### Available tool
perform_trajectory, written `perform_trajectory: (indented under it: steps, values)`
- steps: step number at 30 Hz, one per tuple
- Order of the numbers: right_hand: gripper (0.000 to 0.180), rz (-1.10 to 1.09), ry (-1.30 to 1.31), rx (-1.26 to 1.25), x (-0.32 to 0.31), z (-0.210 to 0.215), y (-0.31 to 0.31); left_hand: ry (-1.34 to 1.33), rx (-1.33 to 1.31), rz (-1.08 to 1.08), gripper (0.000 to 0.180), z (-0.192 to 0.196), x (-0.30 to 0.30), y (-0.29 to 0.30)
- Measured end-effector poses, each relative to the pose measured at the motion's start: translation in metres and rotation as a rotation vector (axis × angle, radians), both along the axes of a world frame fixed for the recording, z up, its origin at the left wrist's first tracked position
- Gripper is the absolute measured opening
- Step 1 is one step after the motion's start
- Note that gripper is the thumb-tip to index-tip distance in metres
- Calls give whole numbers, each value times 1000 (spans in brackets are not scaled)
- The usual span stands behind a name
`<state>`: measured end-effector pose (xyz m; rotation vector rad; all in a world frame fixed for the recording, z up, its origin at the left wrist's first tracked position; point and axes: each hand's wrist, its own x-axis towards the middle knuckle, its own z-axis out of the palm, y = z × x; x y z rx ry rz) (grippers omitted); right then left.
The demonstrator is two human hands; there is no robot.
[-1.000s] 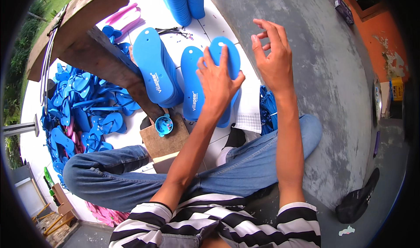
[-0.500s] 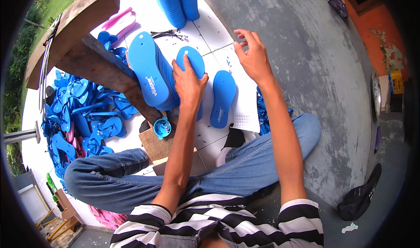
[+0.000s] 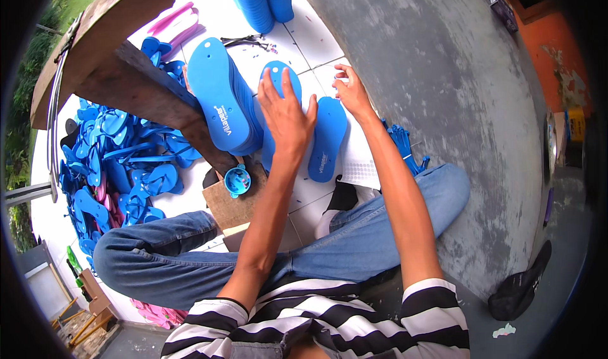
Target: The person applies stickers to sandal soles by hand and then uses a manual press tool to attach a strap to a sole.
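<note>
My left hand [image 3: 286,115] is open, its fingers spread over a blue flip-flop sole [image 3: 279,71] that has a white dot near its toe. The hand hides most of that sole's middle. To its left leans a stack of matching blue soles [image 3: 215,93]. Another blue sole [image 3: 327,140] lies flat on the right, partly over a white dotted sheet [image 3: 362,166]. Just beyond its toe end, my right hand [image 3: 353,94] has its fingers bent together near small bluish bits; whatever they pinch is too small to make out.
A heap of blue strapped flip-flops [image 3: 120,163] fills the left. A wooden beam stand [image 3: 152,93] rises beside the stack. A small blue cup [image 3: 237,181] sits by a wooden block [image 3: 231,207]. Taller blue stacks [image 3: 256,4] stand at the back; blue straps [image 3: 402,147] lie near my right knee.
My left hand has lifted its fingers from the sole and spread them, shifting right. My right hand has come down and left, its fingers bending closer together.
</note>
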<state>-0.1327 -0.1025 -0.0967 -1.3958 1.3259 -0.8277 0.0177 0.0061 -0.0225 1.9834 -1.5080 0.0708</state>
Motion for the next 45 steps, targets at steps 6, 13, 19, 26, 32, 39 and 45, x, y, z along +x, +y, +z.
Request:
perform_trajectory:
  steps: [6, 13, 19, 26, 32, 39, 45]
  values:
    - [52, 4, 105, -159, -24, -57, -3, 742, -24, -306, 46, -29, -75, 18]
    - [60, -22, 46, -121, -16, -61, 8, 308, 202, -231, 63, -114, -87, 29]
    - [65, -50, 38, -89, -9, -67, 18, 135, 326, -246, 82, -142, -82, 22]
    - [65, -73, 94, -117, -15, -87, 16, 142, 306, -279, 88, -146, -79, 19]
    - [68, -69, 14, -73, -6, -72, 26, 52, 374, -255, 91, -146, -77, 20]
    - [69, 19, 370, -303, 8, -29, 27, -309, 486, -256, 95, -147, -86, 14]
    - [66, -89, 349, -604, 6, 26, 1, -26, 619, -299, 101, -121, -99, 4]
